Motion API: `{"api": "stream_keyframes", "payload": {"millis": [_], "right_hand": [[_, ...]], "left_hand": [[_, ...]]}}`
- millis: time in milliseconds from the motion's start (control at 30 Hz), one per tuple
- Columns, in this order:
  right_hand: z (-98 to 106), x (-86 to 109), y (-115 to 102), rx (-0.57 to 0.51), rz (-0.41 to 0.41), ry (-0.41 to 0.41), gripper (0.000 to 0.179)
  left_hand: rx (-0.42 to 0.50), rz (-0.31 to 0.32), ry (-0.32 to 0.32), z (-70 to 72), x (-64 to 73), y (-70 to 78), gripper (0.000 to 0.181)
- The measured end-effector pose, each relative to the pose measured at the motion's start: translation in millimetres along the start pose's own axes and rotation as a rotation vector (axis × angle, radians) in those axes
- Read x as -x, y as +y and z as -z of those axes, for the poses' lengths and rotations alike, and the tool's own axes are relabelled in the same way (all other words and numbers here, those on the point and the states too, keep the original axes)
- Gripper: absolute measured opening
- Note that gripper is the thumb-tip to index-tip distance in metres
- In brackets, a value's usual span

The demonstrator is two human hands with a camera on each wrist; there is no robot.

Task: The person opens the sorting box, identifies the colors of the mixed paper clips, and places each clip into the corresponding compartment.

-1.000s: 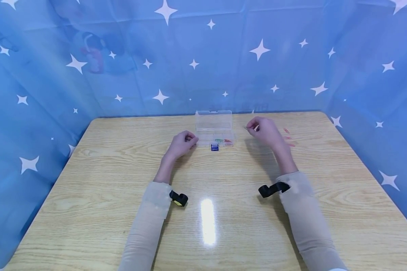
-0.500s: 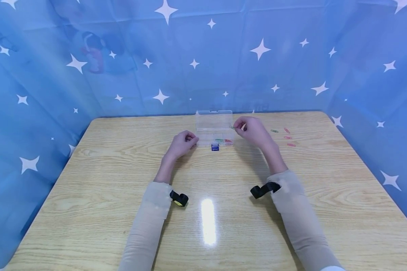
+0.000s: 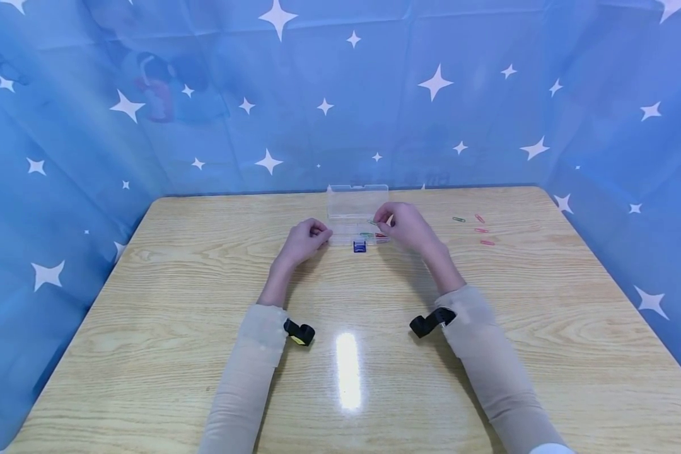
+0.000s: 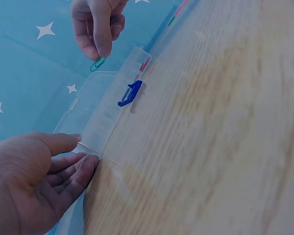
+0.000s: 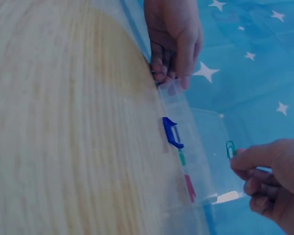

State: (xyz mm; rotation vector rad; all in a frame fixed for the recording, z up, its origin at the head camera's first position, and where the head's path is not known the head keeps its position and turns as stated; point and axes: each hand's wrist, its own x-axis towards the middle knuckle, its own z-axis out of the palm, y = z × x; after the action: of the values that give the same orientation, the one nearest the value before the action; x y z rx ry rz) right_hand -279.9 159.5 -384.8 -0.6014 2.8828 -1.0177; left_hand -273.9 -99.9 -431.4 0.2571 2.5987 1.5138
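At far left, the left hand (image 3: 308, 241) pinches the left end of the box (image 3: 345, 232) between thumb and fingers; the box lies on the table (image 3: 204, 284) with its long axis running left to right and its lid (image 3: 357, 200) standing raised along the far side. The latch (image 3: 360, 246), blue, sits at the middle of the near edge. Right of centre, the box contains green clips (image 3: 366, 235) and red clips (image 3: 381, 235), the red further right. The held clip (image 3: 371, 222), green, is raised above the box and apart from it, seen against the lid in both wrist views. It projects leftward from the fingertips of the right hand (image 3: 405, 224), which pinches its right end between thumb and finger. The governing relation, as judged here, is held clip to box: the clip's long axis runs roughly parallel to that of the box, and the box floor lies below and nearer the person. The right hand alone carries the clip; the left hand is at the opposite end of the box. Well to the right, loose clips lie on the table: one green (image 3: 458, 219) and three pink (image 3: 481, 231), apart from both hands
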Motion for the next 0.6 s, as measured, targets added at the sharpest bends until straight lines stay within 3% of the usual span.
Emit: {"api": "stream_keyframes", "payload": {"millis": [600], "right_hand": [[-18.1, -4.1, 2.5, 0.018, 0.032, -0.037, 0.012]], "left_hand": [[-0.005, 0.004, -0.001, -0.7, -0.8, -1.3, 0.026]]}}
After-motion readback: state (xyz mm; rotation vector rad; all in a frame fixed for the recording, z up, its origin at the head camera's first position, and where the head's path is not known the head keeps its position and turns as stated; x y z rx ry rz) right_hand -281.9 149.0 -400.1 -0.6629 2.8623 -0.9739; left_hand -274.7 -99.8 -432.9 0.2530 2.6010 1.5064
